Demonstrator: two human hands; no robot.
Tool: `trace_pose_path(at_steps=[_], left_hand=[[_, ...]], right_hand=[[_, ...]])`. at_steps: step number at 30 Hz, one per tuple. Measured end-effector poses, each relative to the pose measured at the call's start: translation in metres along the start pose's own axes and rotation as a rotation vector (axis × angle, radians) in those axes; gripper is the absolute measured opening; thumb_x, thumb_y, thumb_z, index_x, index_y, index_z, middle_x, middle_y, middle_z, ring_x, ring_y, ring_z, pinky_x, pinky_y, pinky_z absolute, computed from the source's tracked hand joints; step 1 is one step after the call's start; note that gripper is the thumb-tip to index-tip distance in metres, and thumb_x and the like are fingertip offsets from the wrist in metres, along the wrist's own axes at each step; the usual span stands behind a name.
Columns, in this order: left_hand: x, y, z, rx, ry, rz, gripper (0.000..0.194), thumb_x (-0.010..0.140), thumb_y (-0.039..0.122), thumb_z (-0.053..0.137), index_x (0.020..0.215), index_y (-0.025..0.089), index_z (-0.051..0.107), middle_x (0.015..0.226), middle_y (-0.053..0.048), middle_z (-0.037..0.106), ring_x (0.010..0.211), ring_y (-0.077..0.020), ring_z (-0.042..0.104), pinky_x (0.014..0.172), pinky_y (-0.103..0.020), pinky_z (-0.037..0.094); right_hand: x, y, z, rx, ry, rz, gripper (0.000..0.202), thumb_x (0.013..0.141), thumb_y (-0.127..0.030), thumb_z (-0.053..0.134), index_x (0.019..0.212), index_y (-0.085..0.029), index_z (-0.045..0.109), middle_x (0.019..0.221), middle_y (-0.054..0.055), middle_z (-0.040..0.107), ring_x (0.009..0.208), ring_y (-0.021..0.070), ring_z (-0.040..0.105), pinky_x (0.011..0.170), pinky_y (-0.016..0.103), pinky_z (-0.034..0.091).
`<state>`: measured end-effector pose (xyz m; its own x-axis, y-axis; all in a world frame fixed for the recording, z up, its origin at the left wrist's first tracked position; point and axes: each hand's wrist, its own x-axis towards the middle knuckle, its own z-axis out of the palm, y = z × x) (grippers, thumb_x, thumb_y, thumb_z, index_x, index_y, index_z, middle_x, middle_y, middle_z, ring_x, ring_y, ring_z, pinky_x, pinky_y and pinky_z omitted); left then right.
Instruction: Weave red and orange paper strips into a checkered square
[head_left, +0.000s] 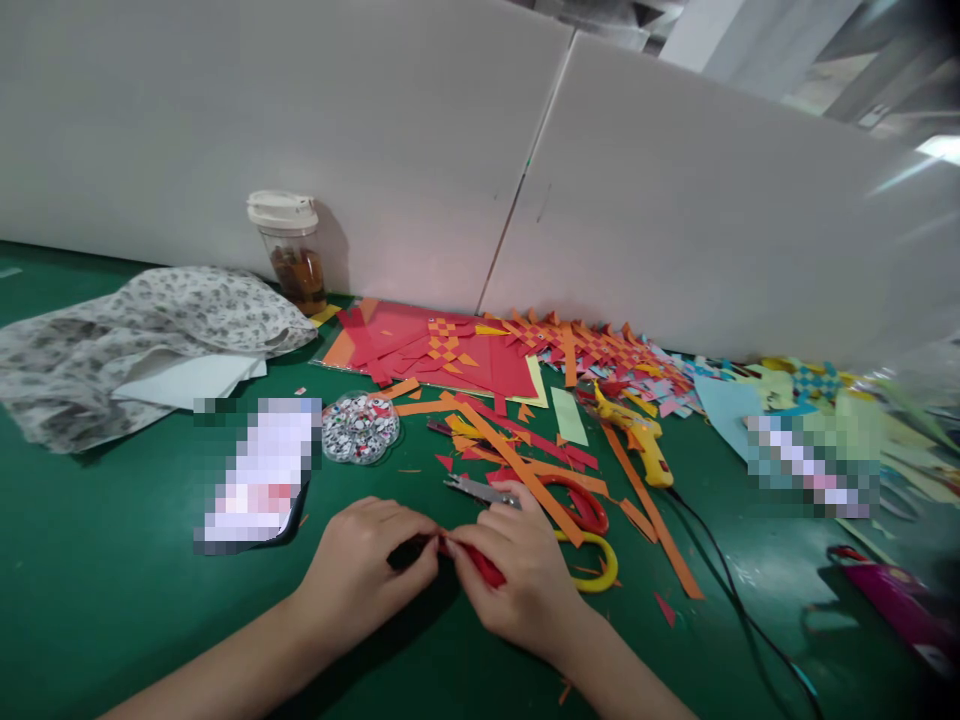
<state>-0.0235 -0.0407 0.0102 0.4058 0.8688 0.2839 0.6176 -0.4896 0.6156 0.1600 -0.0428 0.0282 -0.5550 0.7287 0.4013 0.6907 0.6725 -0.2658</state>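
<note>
Low in the middle of the view, my left hand (367, 560) and my right hand (525, 580) meet fingertip to fingertip. Between them is a small folded piece of red paper (484, 565), pinched by both; much of it is hidden by my fingers. Just beyond my right hand lie scissors (600, 575) with one red and one yellow handle loop, their blades partly covered by the hand. Orange paper strips (517, 460) and red scraps lie behind. A clear container of googly eyes (361, 428) stands beyond my left hand.
A phone (259, 475) lies at left, near a patterned cloth (172, 320) and a lidded cup (292, 250). Red paper sheets (517, 365) and woven paper fish (600, 350) line the wall. A yellow glue gun (637, 430) trails a black cord (724, 560) at right.
</note>
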Motion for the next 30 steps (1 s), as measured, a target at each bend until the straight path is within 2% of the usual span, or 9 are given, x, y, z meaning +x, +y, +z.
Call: trace_pose_path(at_steps=[9,14,17,24,28,30], left_hand=[[-0.001,0.000,0.001,-0.060,-0.001,-0.063,0.014,0.079,0.024,0.053,0.082,0.023,0.067,0.078,-0.001,0.073,0.070,-0.0196,0.065,0.067,-0.033,0.048],[0.002,0.000,-0.004,-0.141,0.043,-0.108,0.013,0.079,0.024,0.054,0.081,0.022,0.066,0.075,-0.001,0.071,0.068,-0.0175,0.064,0.065,-0.029,0.048],[0.004,0.001,-0.006,-0.223,0.076,-0.158,0.012,0.080,0.025,0.053,0.080,0.021,0.065,0.074,0.000,0.070,0.066,-0.0153,0.063,0.063,-0.025,0.047],[0.007,0.004,-0.009,-0.355,0.068,-0.271,0.013,0.082,0.026,0.052,0.075,0.020,0.062,0.069,0.002,0.066,0.062,-0.0135,0.060,0.059,-0.021,0.045],[0.008,0.003,-0.012,-0.430,0.068,-0.327,0.028,0.089,0.033,0.041,0.074,0.019,0.060,0.065,0.002,0.063,0.061,-0.0140,0.058,0.058,-0.022,0.044],[0.008,0.000,-0.011,-0.466,0.071,-0.351,0.027,0.090,0.033,0.039,0.078,0.020,0.060,0.068,0.001,0.065,0.065,-0.0150,0.060,0.061,-0.024,0.046]], right_hand=[[0.000,0.000,0.001,0.018,0.002,0.014,0.015,0.083,-0.016,0.048,0.076,-0.019,0.061,0.060,0.001,0.058,0.058,0.0142,0.048,0.089,0.041,0.033],[0.000,0.001,0.001,0.044,0.005,0.032,0.013,0.081,-0.017,0.050,0.076,-0.019,0.062,0.060,0.001,0.059,0.058,0.0140,0.049,0.089,0.040,0.033],[0.001,0.004,0.002,0.091,0.032,0.062,0.011,0.080,-0.017,0.053,0.076,-0.019,0.062,0.060,0.000,0.060,0.058,0.0137,0.051,0.088,0.039,0.034],[0.003,0.007,0.003,0.240,0.143,0.168,0.008,0.079,-0.019,0.058,0.072,-0.020,0.062,0.064,0.000,0.065,0.058,0.0136,0.057,0.084,0.036,0.037],[0.003,0.008,0.003,0.314,0.174,0.242,0.006,0.077,-0.021,0.061,0.072,-0.021,0.064,0.067,0.000,0.068,0.063,0.0157,0.061,0.083,0.036,0.039],[0.003,0.009,0.003,0.322,0.182,0.274,0.005,0.077,-0.022,0.062,0.073,-0.021,0.064,0.068,0.000,0.068,0.067,0.0171,0.062,0.083,0.036,0.039]])
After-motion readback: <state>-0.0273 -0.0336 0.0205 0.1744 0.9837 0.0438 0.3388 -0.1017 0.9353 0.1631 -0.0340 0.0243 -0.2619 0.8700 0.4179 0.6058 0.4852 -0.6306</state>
